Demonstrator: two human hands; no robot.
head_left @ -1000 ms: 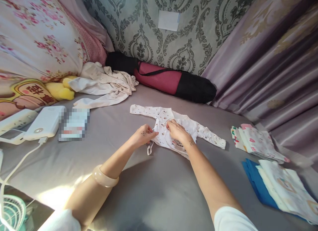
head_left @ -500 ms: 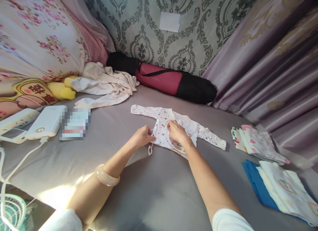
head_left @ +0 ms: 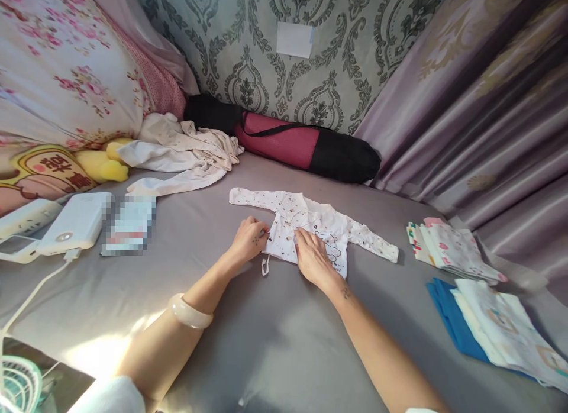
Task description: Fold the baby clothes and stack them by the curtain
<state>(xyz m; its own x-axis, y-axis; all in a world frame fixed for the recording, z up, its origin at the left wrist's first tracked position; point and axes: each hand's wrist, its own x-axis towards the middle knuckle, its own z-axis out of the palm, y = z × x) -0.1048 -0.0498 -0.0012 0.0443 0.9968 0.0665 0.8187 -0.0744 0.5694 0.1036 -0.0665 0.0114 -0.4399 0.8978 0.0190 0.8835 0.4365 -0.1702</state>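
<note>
A small white baby shirt [head_left: 284, 223] with tiny coloured prints lies spread on the grey sheet, its sleeves stretched out to both sides. A line-drawn animal shows on its front, and a white tie loop hangs from its lower left edge. My left hand [head_left: 248, 241] is closed, with its fingertips pinching the shirt's left side edge; the exact grip is partly hidden. Flat on the middle of the shirt front rests my right hand [head_left: 314, 256], its fingers stretched out over the cloth.
Folded clothes [head_left: 465, 253] and a second folded pile [head_left: 501, 330] lie at right. A white power bank [head_left: 75, 223] with a cable and a blurred packet [head_left: 129, 226] are at left. Behind are crumpled clothes [head_left: 190, 152] and a black-and-red bag [head_left: 284, 141].
My right hand has gone from pinching the shirt's front to lying flat on it. The front cloth, lifted before, now lies flatter. My left hand stays at the side edge.
</note>
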